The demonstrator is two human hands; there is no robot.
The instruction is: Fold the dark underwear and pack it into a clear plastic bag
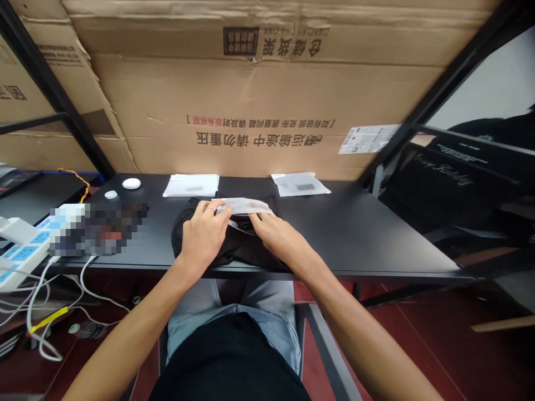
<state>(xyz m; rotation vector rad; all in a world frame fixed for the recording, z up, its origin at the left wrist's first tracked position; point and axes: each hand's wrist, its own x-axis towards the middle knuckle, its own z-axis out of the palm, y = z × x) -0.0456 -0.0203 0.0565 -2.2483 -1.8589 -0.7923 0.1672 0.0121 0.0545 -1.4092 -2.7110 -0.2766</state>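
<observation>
A flat white, partly see-through packet (244, 205) is held between my two hands above the black desk. My left hand (204, 231) grips its left end, thumb and fingers closed, with a ring on one finger. At its right end, the fingers of my right hand (273, 231) are closed on the lower edge, and their tips are partly hidden. Under both hands lies a crumpled black cloth or fabric bag (234, 253). Something pale and curved shows between the hands, just below the packet; I cannot make out what it is.
Two similar white packets, left (191, 185) and right (300, 184), lie at the back, against a cardboard panel (251, 89). A white power strip (31, 248) with cables is at left, near two small white round objects. Black metal posts frame the desk (355, 239).
</observation>
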